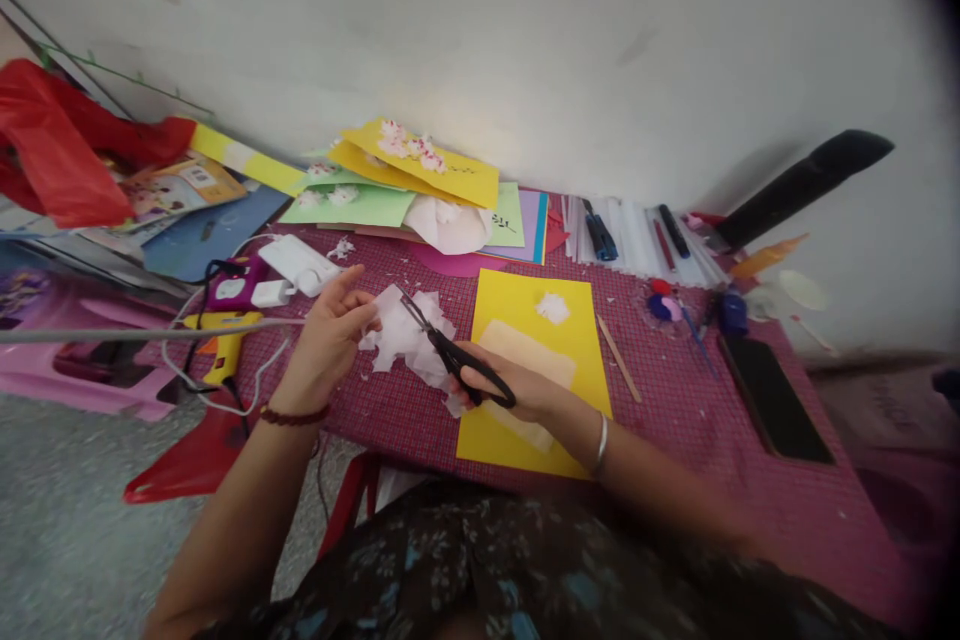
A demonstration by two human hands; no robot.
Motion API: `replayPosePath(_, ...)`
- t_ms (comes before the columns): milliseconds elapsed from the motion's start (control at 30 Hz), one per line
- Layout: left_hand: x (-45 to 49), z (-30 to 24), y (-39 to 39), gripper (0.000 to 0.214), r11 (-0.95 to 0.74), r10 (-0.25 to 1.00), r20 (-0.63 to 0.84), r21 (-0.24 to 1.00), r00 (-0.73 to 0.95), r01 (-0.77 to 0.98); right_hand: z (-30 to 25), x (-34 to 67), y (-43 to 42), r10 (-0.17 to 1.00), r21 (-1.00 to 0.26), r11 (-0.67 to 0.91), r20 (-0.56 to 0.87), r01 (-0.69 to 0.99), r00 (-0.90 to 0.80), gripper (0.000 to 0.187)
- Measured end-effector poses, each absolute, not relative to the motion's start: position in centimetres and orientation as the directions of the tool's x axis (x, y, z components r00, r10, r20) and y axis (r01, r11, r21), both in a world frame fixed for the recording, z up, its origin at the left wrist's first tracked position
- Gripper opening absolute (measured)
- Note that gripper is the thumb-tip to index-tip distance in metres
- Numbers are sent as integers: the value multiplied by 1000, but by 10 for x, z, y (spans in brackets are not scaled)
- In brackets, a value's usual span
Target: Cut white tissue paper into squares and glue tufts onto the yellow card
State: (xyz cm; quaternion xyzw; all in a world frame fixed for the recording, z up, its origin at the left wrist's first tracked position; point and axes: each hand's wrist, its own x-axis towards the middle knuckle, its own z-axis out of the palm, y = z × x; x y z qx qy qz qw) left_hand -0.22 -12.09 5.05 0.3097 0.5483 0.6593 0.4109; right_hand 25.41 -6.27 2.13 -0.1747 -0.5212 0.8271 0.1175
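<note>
Right, taking the yellow card [592, 360] as my landmark, I see the thin white paper [420, 345] heaped in ragged folds just left of it. The right hand [510, 382] reaches across the card with its fingers closed round the handles of the black scissors [454, 355], whose 2 blades point away from the card, over the paper. I cannot tell whether any paper sits between them. The left hand [330, 335], farther left of the card, has its fingertips at the near side of the heap; whether they pinch a piece, I cannot tell from here.

My main worry is the blade tips: they aim close to the left fingers, so a slip or a quick squeeze could nick skin. Paper this flimsy might also crease or tear if the left hand tugs while the blades bite, and overlapping layers could get cut together unintentionally.

The right forearm lies over the card, so a sideways sweep could drag the pale sheet [525, 350] on it or brush the white paper flower [553, 308] near its far edge. Well left of the card, a grey cord [150, 334] runs towards the left wrist; pulling that arm back could snag it.
</note>
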Motion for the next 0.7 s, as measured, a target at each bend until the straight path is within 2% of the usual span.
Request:
replayPosePath(133,1,49,-112,64,-76,860,-32,979,-509,-189,21,252,-61,366,-926,-375,-196,48,-910,67)
replayPosePath(300,13,50,-105,67,4,867,-68,991,-493,-130,19,237,-59,434,-942,-320,-240,100,-868,69)
replayPosePath(400,15,51,-103,66,32,868,-98,989,-487,-143,19,231,-58,483,-947,-299,-259,120,-837,64)
replayPosePath(567,6,49,-111,55,153,891,-276,930,-361,-334,17,233,-56,527,-935,-338,-281,106,-802,49)
replayPosePath(700,-2,44,-124,35,310,869,-404,895,-287,-321,18,237,-55,521,-910,-408,-299,74,-800,48)
